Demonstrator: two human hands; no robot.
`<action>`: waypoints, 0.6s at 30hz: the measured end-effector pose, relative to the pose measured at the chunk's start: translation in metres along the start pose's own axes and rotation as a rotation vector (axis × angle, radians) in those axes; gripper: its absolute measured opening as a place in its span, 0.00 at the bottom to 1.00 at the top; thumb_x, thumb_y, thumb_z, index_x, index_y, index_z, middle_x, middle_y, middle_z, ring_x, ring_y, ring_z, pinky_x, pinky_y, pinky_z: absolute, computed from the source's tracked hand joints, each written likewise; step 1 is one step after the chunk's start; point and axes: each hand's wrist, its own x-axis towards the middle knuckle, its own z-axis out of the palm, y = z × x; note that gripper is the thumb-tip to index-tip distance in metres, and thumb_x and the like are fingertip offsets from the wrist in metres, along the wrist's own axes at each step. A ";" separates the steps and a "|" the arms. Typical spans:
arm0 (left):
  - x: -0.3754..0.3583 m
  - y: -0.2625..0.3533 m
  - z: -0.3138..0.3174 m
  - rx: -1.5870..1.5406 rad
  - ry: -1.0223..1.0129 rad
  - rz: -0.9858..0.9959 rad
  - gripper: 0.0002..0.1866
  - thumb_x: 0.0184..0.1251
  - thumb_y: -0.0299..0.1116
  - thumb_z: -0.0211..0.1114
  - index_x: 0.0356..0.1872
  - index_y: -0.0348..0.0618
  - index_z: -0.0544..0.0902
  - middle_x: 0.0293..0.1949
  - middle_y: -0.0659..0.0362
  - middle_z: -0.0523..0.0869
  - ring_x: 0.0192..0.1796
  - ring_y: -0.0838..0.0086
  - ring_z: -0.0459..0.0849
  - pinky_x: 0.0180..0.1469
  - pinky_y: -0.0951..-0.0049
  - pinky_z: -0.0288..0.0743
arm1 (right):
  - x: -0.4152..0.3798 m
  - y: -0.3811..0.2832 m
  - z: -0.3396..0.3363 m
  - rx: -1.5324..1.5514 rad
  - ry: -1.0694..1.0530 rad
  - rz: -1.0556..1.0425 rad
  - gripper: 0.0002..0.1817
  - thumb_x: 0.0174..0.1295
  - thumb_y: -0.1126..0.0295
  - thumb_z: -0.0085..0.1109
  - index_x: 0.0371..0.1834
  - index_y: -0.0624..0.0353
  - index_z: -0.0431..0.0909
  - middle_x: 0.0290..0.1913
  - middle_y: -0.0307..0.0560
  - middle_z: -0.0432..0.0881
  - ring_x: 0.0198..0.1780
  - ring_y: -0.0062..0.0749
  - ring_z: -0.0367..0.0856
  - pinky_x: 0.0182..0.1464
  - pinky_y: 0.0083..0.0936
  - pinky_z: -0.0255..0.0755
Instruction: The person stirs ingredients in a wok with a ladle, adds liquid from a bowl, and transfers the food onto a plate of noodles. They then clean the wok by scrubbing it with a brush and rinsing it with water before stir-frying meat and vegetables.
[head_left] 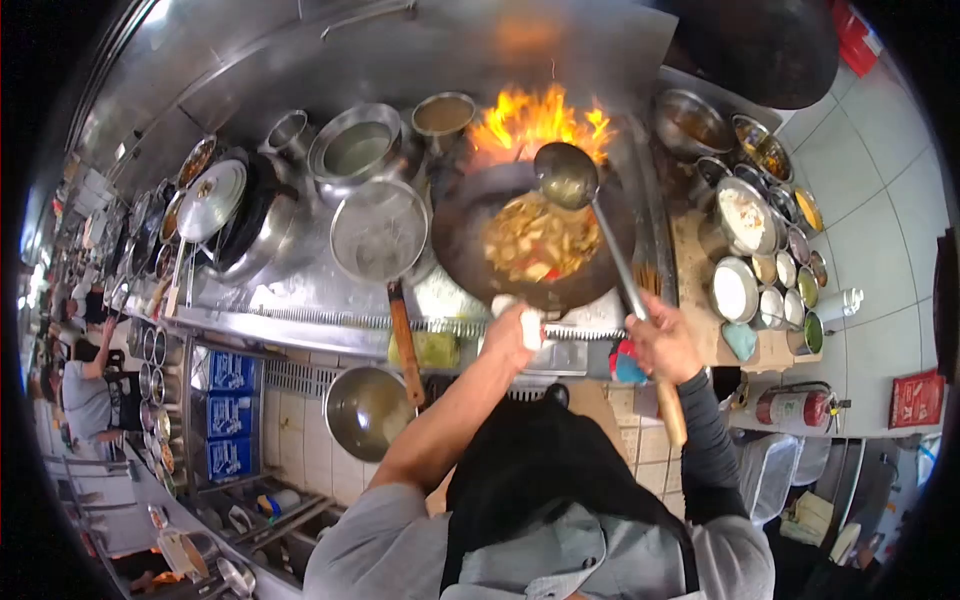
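The left hand (512, 340) is clamped on a white cloth (531, 329) at the near rim of the wok (458, 238), which sits toward the right end of the steel worktop (272, 292), close to its front edge. The right hand (664, 342) is wrapped around the handle of the ladle (566, 177), whose bowl is above the wok's far side, beyond the food (540, 242). Flames (540, 122) rise behind, toward the back edge. White print on the blue crates (230, 416), the fire extinguisher's (795, 408) pale label and the red sign's (916, 398) lettering are too small to read.
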 end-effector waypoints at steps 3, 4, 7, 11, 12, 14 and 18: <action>-0.020 0.010 0.023 0.025 0.076 -0.061 0.03 0.68 0.29 0.56 0.36 0.42 0.76 0.27 0.58 0.79 0.23 0.68 0.78 0.22 0.66 0.75 | 0.015 0.008 -0.004 -0.021 -0.034 -0.033 0.29 0.67 0.77 0.54 0.73 0.57 0.64 0.20 0.31 0.66 0.12 0.15 0.59 0.13 0.19 0.57; 0.000 0.013 0.020 0.030 0.024 -0.046 0.03 0.68 0.29 0.56 0.37 0.42 0.76 0.27 0.58 0.79 0.24 0.68 0.78 0.22 0.66 0.75 | 0.020 0.010 -0.002 -0.042 -0.031 -0.062 0.29 0.67 0.77 0.54 0.73 0.57 0.64 0.20 0.31 0.66 0.12 0.15 0.60 0.13 0.19 0.58; 0.038 -0.002 -0.003 0.050 -0.064 -0.016 0.03 0.67 0.29 0.57 0.37 0.41 0.76 0.29 0.57 0.80 0.25 0.68 0.79 0.23 0.67 0.76 | 0.031 0.018 0.007 -0.094 -0.002 -0.146 0.28 0.68 0.77 0.54 0.72 0.58 0.64 0.20 0.31 0.66 0.13 0.14 0.60 0.13 0.19 0.58; 0.017 -0.053 -0.058 0.104 -0.037 -0.016 0.07 0.58 0.25 0.63 0.37 0.40 0.76 0.31 0.54 0.80 0.25 0.67 0.80 0.23 0.66 0.78 | 0.031 0.019 0.010 -0.079 0.041 -0.202 0.28 0.67 0.76 0.55 0.72 0.58 0.64 0.20 0.30 0.69 0.13 0.13 0.62 0.14 0.18 0.57; 0.008 -0.065 -0.075 0.069 -0.070 -0.032 0.08 0.58 0.26 0.63 0.38 0.40 0.76 0.30 0.55 0.79 0.25 0.66 0.80 0.23 0.66 0.78 | 0.029 0.021 0.008 -0.090 0.042 -0.235 0.28 0.67 0.76 0.55 0.72 0.58 0.64 0.20 0.30 0.69 0.13 0.13 0.62 0.14 0.18 0.57; -0.026 -0.053 -0.053 0.001 -0.074 -0.059 0.06 0.63 0.26 0.58 0.41 0.43 0.73 0.37 0.49 0.81 0.28 0.63 0.80 0.24 0.65 0.78 | 0.029 0.021 0.001 -0.213 0.079 -0.359 0.29 0.67 0.76 0.55 0.73 0.58 0.64 0.20 0.31 0.70 0.13 0.13 0.63 0.15 0.18 0.58; -0.012 -0.001 0.017 0.011 0.029 -0.074 0.06 0.71 0.32 0.54 0.33 0.45 0.75 0.30 0.56 0.79 0.27 0.66 0.79 0.26 0.68 0.76 | 0.026 0.020 -0.005 -0.223 0.086 -0.305 0.29 0.67 0.76 0.54 0.72 0.61 0.64 0.20 0.32 0.71 0.13 0.14 0.62 0.14 0.18 0.58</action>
